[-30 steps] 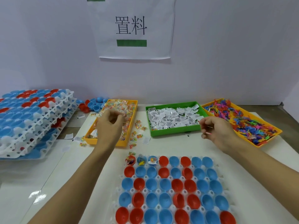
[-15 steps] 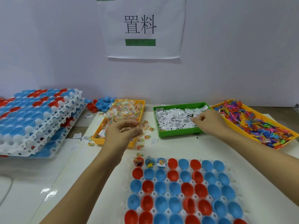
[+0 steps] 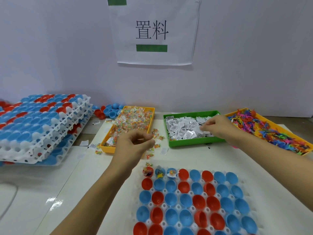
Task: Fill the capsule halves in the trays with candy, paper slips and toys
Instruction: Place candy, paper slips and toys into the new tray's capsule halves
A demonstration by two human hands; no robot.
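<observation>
From the head view I see my left hand (image 3: 133, 146) curled over the near end of the orange candy tray (image 3: 108, 147), fingertips pinched together, though I cannot tell whether a candy sits between them. My right hand (image 3: 216, 126) reaches into the green tray (image 3: 194, 144) and pinches a white paper slip (image 3: 203, 131). The capsule tray (image 3: 189, 202) lies nearest me on the bench (image 3: 84, 175), only its first three back-row halves filled, and the yellow toy tray (image 3: 277, 126) sits far right.
</observation>
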